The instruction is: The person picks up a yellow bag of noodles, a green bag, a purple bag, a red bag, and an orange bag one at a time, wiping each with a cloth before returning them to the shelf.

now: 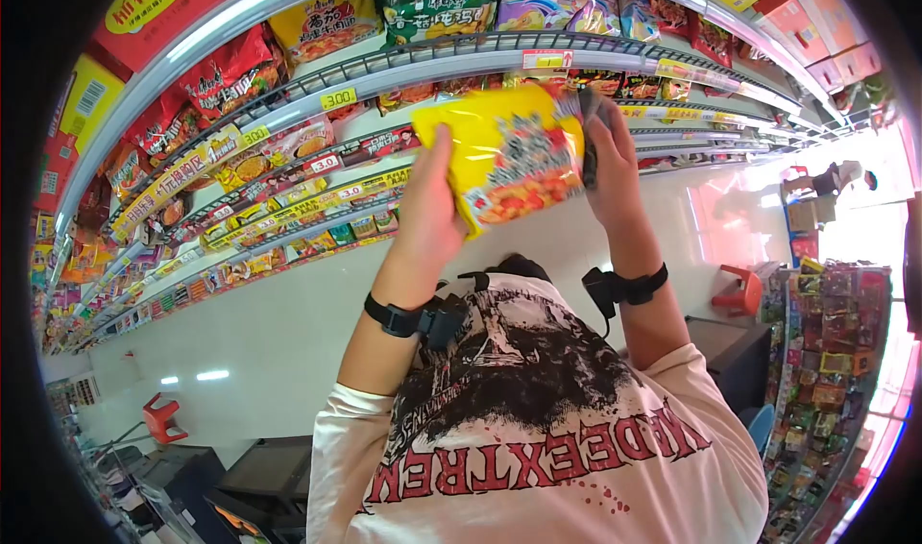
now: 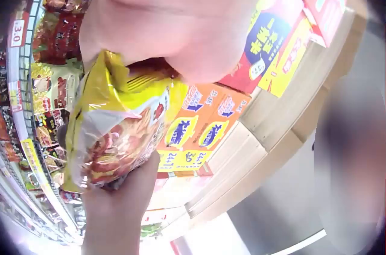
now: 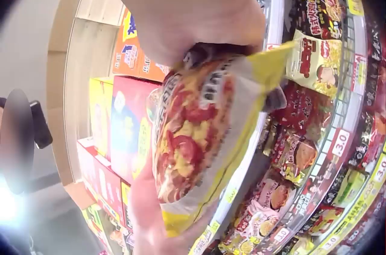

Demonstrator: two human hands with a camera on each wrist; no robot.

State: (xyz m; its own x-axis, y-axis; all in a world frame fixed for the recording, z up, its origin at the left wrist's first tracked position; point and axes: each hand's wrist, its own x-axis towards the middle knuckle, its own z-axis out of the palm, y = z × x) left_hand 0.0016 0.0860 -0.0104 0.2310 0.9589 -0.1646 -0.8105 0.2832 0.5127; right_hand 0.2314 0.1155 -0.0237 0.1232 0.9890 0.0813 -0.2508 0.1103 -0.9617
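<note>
In the head view a yellow instant noodle packet (image 1: 514, 155), printed with a picture of food, is held up before the lower shelves. At its left end my left hand (image 1: 427, 203) grips it, thumb along the front. My right hand (image 1: 617, 165) holds the right end, together with a dark packet (image 1: 589, 141) partly hidden there. The left wrist view shows the noodle packet (image 2: 123, 137) tilted between both hands, and the left hand (image 2: 175, 17) covers its upper edge. From the right wrist, the packet's (image 3: 196, 122) white and yellow side shows, with dark wrapping (image 3: 275, 100) peeking out behind.
Curved shelves (image 1: 403, 64) carry several rows of noodle packets and price tags. Cartons (image 2: 205, 116) stand on a beige ledge (image 2: 232, 152). Red stools (image 1: 740, 291) and dark tables (image 1: 264, 467) are on the pale floor behind. Another person (image 1: 836, 181) is far right.
</note>
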